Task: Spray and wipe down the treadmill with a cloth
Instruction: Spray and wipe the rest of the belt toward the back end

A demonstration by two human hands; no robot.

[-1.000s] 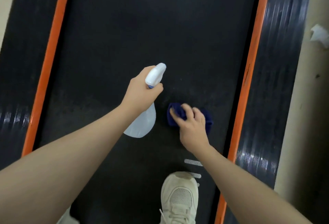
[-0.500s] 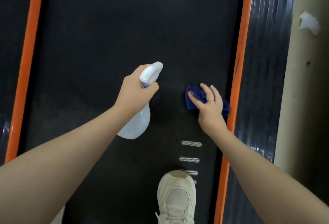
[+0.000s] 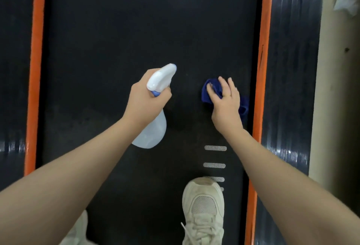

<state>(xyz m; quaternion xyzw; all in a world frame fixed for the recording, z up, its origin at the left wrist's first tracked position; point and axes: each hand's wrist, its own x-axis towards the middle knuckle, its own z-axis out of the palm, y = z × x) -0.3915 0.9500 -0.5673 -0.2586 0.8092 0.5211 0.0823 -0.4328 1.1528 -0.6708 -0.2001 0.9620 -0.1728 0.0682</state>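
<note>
On the black treadmill belt [image 3: 116, 50], near its right-hand orange edge strip [image 3: 262, 69]: your right hand [image 3: 226, 106] lies flat, fingers straight, pressing the crumpled dark blue cloth [image 3: 207, 93] to the belt surface. Your left hand [image 3: 145, 102] is curled round the neck of the translucent white spray bottle [image 3: 153, 133], nozzle aimed forward, bottle held clear of the belt just left of the cloth.

Step in hand, by my read: wiping, not spraying. Next move likely calls for even strokes across the belt towards the left orange edge strip [image 3: 36, 69], with a fresh spray ahead of the cloth.

Your cream mesh trainer [image 3: 203, 207] stands on the belt beside pale dashed markings [image 3: 215, 148]. Crumpled white paper [image 3: 343, 1] lies on the floor, well right.

No brand, label or writing readable anywhere.
</note>
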